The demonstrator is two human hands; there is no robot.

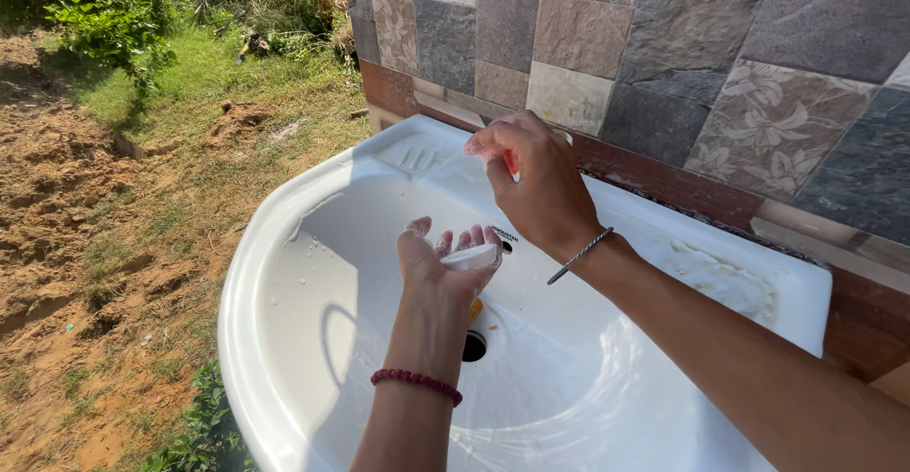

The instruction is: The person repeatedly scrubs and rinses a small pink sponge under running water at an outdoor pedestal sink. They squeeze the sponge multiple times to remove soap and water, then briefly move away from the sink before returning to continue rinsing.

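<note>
We are holding our left hand (445,263) palm-up over the middle of the white basin (284,273), its fingers loosely cupped and coated with pale lather, with what looks like a small white bar of soap (471,257) resting across them; our right hand (536,183) is hovering just above and behind it, its fingers pinched shut on a small white thing with a red mark (510,164), which we cannot identify, close to the back rim of the basin; to do this well, we are judging that the cupped palm should be staying level above the drain (473,346), so that nothing slippery is sliding off, and that the pinch above should be staying firm yet gentle; a red bead bracelet (417,383) is sitting on the left wrist and a thin metal bangle (578,254) on the right; the basin is glistening wet, fixed to a wall of patterned stone-look tiles (664,45); this is outdoors, with bare reddish soil (57,216), grass (218,74) and bushes lying to the left in bright sun.
</note>
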